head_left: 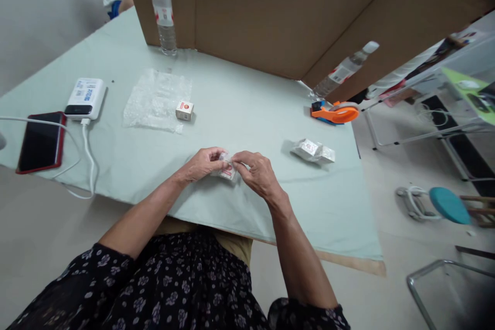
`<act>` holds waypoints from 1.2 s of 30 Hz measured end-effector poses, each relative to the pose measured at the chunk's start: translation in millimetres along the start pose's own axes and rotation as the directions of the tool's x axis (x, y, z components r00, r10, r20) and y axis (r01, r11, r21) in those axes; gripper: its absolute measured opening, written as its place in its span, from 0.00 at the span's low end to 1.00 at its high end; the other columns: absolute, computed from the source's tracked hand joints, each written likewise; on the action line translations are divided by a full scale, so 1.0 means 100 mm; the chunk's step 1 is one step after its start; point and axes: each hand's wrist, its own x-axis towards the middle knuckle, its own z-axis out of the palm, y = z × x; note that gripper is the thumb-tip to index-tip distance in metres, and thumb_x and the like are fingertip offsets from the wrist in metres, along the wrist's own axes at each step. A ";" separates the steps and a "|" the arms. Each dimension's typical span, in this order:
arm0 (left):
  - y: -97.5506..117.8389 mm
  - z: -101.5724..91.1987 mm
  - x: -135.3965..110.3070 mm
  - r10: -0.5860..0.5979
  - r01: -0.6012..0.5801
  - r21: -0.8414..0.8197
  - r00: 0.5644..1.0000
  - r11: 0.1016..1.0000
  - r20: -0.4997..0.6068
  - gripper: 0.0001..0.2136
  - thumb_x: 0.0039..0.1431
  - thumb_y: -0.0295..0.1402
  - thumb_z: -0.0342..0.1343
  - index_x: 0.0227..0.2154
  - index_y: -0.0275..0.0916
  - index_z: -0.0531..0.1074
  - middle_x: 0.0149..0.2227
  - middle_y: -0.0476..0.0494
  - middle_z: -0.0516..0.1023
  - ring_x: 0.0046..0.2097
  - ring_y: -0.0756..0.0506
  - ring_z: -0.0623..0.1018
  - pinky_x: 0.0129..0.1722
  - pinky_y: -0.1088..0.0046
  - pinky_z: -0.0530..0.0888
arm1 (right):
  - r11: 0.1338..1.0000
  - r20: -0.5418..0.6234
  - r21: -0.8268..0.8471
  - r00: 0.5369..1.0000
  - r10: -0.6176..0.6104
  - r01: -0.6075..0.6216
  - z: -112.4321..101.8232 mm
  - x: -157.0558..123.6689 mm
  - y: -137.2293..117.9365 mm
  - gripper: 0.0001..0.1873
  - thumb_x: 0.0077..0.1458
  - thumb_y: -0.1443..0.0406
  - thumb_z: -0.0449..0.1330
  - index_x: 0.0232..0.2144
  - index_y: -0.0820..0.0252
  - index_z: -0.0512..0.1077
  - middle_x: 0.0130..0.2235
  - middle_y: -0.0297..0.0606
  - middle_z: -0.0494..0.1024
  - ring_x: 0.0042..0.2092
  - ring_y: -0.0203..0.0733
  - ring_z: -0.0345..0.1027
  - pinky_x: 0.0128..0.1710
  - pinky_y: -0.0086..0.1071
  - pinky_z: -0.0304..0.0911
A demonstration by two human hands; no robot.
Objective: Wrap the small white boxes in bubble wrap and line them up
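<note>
Where both hands meet: a small box (229, 172) in clear wrap (223, 157), near the front edge of the table (251, 108); whether it touches the cloth, I cannot tell.
Left hand (204, 164): thumb and fingers pinching the small box at its left side.
Right hand (257, 172): thumb and forefinger pinched together on the clear wrap.
Bubble sheet (149, 103): lying flat, beyond the left hand.
Unwrapped box (184, 111): at the sheet's right edge.
Wrapped pair (309, 149): two boxes, right of the right hand.
Tape dispenser (344, 113): orange, beyond the wrapped pair.
Bottles: one (164, 15) back left, another (342, 73) back right, by the cardboard (251, 10).
Power bank (85, 97): far left, beside a phone (42, 142).
</note>
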 end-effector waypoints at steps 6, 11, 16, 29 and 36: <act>-0.04 0.01 0.01 0.035 -0.034 0.046 0.999 0.998 -0.030 0.25 0.46 0.41 0.67 0.47 0.33 0.73 0.36 0.46 0.77 0.38 0.47 0.75 0.42 0.70 0.71 | 0.985 -0.062 -0.151 0.993 -0.097 0.086 0.12 -0.13 0.04 0.11 0.62 0.63 0.56 0.40 0.53 0.78 0.44 0.41 0.83 0.44 0.46 0.75 0.47 0.41 0.63; 0.00 0.03 0.01 0.008 -0.008 0.022 0.999 1.000 -0.040 0.26 0.45 0.39 0.68 0.47 0.33 0.73 0.35 0.47 0.78 0.37 0.48 0.76 0.41 0.70 0.71 | 0.974 -0.137 -0.175 0.976 -0.171 0.146 0.17 -0.15 0.05 0.11 0.63 0.65 0.56 0.41 0.55 0.78 0.44 0.41 0.83 0.53 0.50 0.73 0.51 0.45 0.62; 0.05 0.04 0.00 -0.044 0.035 -0.118 0.997 0.992 -0.068 0.26 0.39 0.38 0.72 0.42 0.33 0.74 0.35 0.46 0.80 0.36 0.48 0.78 0.42 0.69 0.72 | 0.990 -0.286 -0.114 0.952 -0.109 0.079 0.09 -0.31 0.08 0.15 0.61 0.65 0.56 0.49 0.55 0.75 0.51 0.42 0.81 0.59 0.51 0.68 0.56 0.49 0.61; 0.41 0.91 1.03 -0.014 0.015 0.006 0.994 1.000 -0.106 0.09 0.42 0.30 0.66 0.27 0.34 0.73 0.25 0.51 0.74 0.28 0.51 0.73 0.34 0.74 0.68 | 0.963 -0.515 0.111 0.815 0.267 -0.245 0.25 -1.32 0.37 0.12 0.60 0.66 0.56 0.43 0.54 0.77 0.47 0.43 0.81 0.51 0.48 0.74 0.53 0.48 0.69; 0.33 1.36 1.73 0.015 0.011 0.152 0.986 0.988 -0.168 0.09 0.43 0.30 0.64 0.20 0.37 0.68 0.21 0.51 0.69 0.26 0.51 0.69 0.30 0.73 0.65 | 0.957 -0.536 0.119 0.794 0.287 -0.266 0.30 -1.39 0.39 0.12 0.61 0.67 0.55 0.43 0.53 0.76 0.47 0.43 0.81 0.51 0.47 0.74 0.52 0.47 0.69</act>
